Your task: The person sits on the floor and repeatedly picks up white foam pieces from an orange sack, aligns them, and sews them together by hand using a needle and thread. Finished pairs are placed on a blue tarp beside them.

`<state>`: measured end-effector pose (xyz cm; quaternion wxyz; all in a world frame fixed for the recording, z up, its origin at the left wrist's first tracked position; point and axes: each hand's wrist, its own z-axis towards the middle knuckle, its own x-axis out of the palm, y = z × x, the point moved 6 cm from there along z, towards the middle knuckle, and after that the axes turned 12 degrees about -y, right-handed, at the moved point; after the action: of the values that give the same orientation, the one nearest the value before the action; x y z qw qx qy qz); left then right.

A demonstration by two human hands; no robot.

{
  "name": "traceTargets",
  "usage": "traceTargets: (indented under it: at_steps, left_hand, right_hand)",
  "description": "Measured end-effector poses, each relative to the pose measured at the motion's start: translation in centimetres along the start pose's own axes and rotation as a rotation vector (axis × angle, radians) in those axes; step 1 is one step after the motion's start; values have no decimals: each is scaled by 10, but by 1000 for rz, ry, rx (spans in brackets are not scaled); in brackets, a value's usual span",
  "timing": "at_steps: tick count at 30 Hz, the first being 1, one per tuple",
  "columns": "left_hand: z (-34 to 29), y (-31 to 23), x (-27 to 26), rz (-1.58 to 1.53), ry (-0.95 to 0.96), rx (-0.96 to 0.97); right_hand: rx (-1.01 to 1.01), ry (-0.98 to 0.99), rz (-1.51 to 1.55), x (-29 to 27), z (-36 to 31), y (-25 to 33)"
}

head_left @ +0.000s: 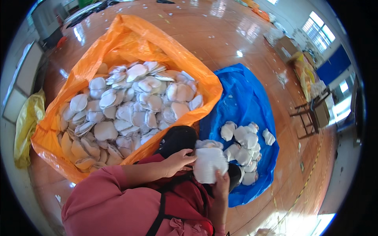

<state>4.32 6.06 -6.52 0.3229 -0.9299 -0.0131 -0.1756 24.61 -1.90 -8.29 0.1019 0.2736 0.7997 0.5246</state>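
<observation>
Both my hands hold one white rounded foam pad point(208, 163) over my lap. My left hand point(179, 159) grips its left edge with the fingers curled on top. Its lower right edge rests in my right hand point(221, 184), which comes up from below. An orange plastic bag point(130, 39) lies open at my left, filled with several white and cream pads point(130, 106). A blue plastic bag point(244, 94) is spread open at my right, and several white pads point(242, 141) lie in it.
The floor point(220, 31) is glossy brown with scattered white scraps. A yellow bag point(25, 126) lies at the far left. A wooden stool point(311, 114), boxes and a stacked pile stand along the right wall under windows.
</observation>
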Motion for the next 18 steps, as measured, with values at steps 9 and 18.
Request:
traceTargets:
  at_steps: [9, 18]
  left_hand:
    - [5, 0, -164, -72, -374, 518]
    - [48, 155, -370, -262, -953, 17]
  right_hand:
    - [-236, -290, 97, -84, 87, 85]
    - [17, -151, -89, -59, 68, -43]
